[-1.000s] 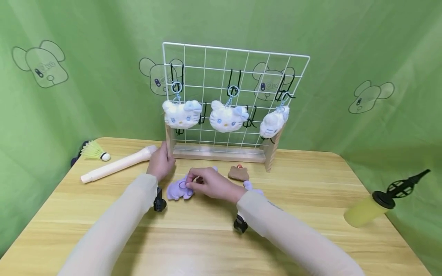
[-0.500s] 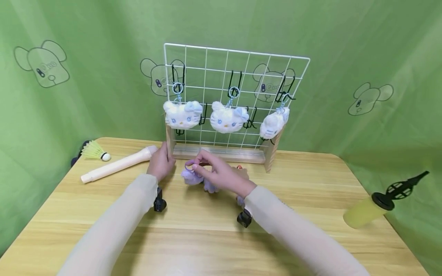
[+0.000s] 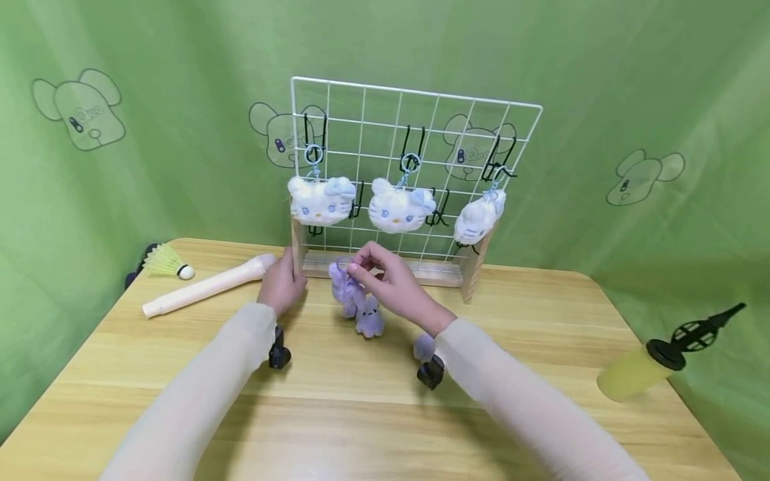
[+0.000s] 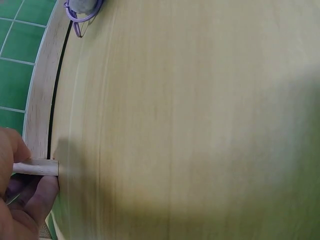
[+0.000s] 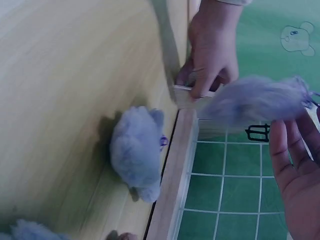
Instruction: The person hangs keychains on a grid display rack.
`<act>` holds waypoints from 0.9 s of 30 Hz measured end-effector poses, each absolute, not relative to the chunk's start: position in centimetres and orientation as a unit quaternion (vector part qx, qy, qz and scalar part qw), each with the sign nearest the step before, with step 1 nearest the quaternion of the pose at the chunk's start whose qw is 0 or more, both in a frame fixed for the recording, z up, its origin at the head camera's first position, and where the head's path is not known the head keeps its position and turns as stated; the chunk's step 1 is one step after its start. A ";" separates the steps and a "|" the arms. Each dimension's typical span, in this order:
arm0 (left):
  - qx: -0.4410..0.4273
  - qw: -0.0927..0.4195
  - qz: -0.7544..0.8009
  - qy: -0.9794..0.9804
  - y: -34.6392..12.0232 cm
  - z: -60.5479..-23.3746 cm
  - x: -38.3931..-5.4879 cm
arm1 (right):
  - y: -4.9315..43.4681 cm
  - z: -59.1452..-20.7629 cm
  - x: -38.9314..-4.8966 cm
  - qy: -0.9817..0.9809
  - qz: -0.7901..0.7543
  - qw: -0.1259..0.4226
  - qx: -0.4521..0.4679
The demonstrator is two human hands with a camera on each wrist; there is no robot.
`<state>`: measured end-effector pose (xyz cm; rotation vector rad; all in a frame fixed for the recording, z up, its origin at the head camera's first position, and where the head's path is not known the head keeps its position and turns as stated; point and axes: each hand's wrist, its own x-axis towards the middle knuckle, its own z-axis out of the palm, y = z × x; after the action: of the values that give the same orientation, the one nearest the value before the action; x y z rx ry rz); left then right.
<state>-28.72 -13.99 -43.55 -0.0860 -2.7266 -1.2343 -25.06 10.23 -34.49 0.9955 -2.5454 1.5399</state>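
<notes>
My right hand point(image 3: 394, 284) pinches the ring of a purple plush keychain point(image 3: 347, 292), which hangs in front of the rack's base. In the right wrist view that plush point(image 5: 250, 102) is blurred beside my fingers. My left hand point(image 3: 283, 284) grips the left wooden leg of the white wire grid rack point(image 3: 415, 123); the left wrist view shows thumb and fingers around the leg's end point(image 4: 40, 166). A second purple plush point(image 3: 369, 319) sits on the table below my right hand. Another purple plush point(image 3: 424, 347) is partly hidden by the right wrist.
Three white cat-head plush keychains point(image 3: 402, 207) hang from black hooks on the grid. Lower hooks point(image 3: 439, 208) stick out between them. A pale pink tube point(image 3: 207, 287) and a shuttlecock point(image 3: 168, 262) lie left. At right lies a yellow cylinder with black top point(image 3: 637, 367).
My right hand has lifted the purple plush by its ring off the table, moving up and right towards the rack. The left hand keeps its grip on the leg.
</notes>
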 end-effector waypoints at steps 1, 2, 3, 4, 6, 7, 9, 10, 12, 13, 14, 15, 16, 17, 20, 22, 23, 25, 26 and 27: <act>-0.029 0.074 -0.411 -0.908 -14.0 -43.5 -28.7 | 10.3 -34.3 -25.1 -0.810 0.495 0.003 0.314; -0.029 0.075 -0.410 -0.908 -14.0 -43.5 -28.7 | 10.3 -34.2 -25.2 -0.808 0.500 0.003 0.312; -0.029 0.076 -0.410 -0.908 -14.1 -43.5 -28.7 | 10.3 -34.1 -25.3 -0.806 0.505 0.005 0.310; -0.029 0.076 -0.410 -0.909 -14.1 -43.5 -28.7 | 10.3 -34.0 -25.5 -0.804 0.509 0.006 0.306; -0.029 0.077 -0.410 -0.908 -14.2 -43.6 -28.8 | 10.2 -33.9 -25.7 -0.805 0.511 0.011 0.301; -0.029 0.078 -0.411 -0.908 -14.2 -43.6 -28.8 | 10.2 -33.8 -25.8 -0.803 0.515 0.014 0.299; -0.028 0.079 -0.411 -0.908 -14.3 -43.7 -28.9 | 10.1 -33.6 -25.9 -0.802 0.520 0.019 0.294; -0.030 0.080 -0.409 -0.908 -14.3 -43.8 -29.0 | 10.1 -33.5 -26.0 -0.801 0.522 0.024 0.292; -0.031 0.082 -0.409 -0.908 -14.3 -43.9 -29.0 | 10.0 -33.2 -26.2 -0.799 0.526 0.036 0.290; -0.033 0.083 -0.408 -0.908 -14.2 -44.0 -29.1 | 9.9 -33.0 -26.3 -0.799 0.525 0.043 0.289; -0.034 0.084 -0.407 -0.909 -14.2 -44.0 -29.1 | 9.9 -32.9 -26.4 -0.801 0.521 0.052 0.290; -0.035 0.086 -0.406 -0.909 -14.2 -44.0 -29.1 | 9.8 -32.7 -26.5 -0.802 0.518 0.060 0.291; -0.037 0.088 -0.405 -0.909 -14.2 -44.1 -29.1 | 9.8 -32.6 -26.6 -0.803 0.515 0.067 0.293; -0.036 0.088 -0.406 -0.909 -14.1 -44.0 -29.1 | 9.7 -32.4 -26.7 -0.803 0.513 0.073 0.295; -0.037 0.092 -0.403 -0.910 -14.1 -44.0 -29.1 | 9.6 -32.2 -27.0 -0.798 0.516 0.078 0.303; -0.037 0.093 -0.403 -0.910 -14.1 -43.9 -29.0 | 9.4 -32.0 -27.2 -0.793 0.521 0.080 0.306; -0.038 0.094 -0.403 -0.909 -14.1 -43.8 -29.0 | 9.4 -32.0 -27.2 -0.790 0.524 0.081 0.307; -0.040 0.097 -0.400 -0.911 -14.2 -43.8 -28.9 | 9.2 -31.8 -27.3 -0.788 0.527 0.085 0.307; -0.042 0.099 -0.397 -0.912 -14.2 -43.8 -28.9 | 9.1 -31.7 -27.3 -0.787 0.528 0.087 0.306; -0.044 0.102 -0.394 -0.912 -14.2 -43.9 -28.9 | 9.1 -31.6 -27.3 -0.786 0.531 0.087 0.305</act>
<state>-28.94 -14.22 -43.86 -0.1293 -2.6940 -1.1635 -27.32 9.07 -31.63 0.9075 -2.3407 1.5802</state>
